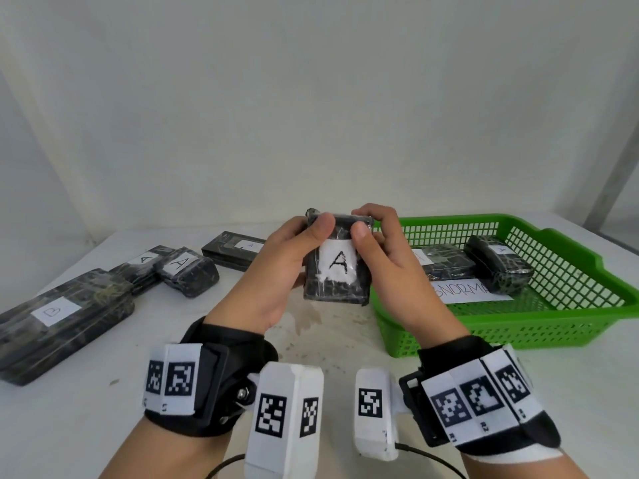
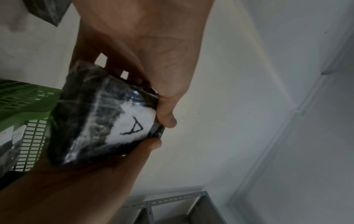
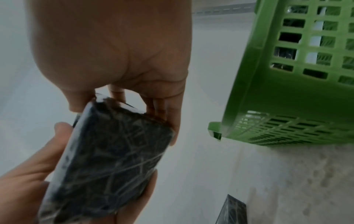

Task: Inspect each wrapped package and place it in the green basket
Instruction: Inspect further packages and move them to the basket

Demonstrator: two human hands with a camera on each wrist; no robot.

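A dark package (image 1: 337, 264) wrapped in clear film, with a white label marked A, is held upright above the table's middle. My left hand (image 1: 304, 236) grips its left side, thumb on the front top. My right hand (image 1: 370, 233) grips its right side the same way. The left wrist view shows the label face of the package (image 2: 107, 118). Its plain back (image 3: 114, 159) fills the right wrist view. The green basket (image 1: 553, 326) stands just right of the hands and holds two wrapped packages (image 1: 446, 264) (image 1: 498, 264).
On the white table at left lie a long package marked B (image 1: 62, 316) and three marked A (image 1: 141, 267) (image 1: 186, 271) (image 1: 235, 252). A paper sheet with writing (image 1: 473, 292) lies in the basket. A wall stands close behind the table.
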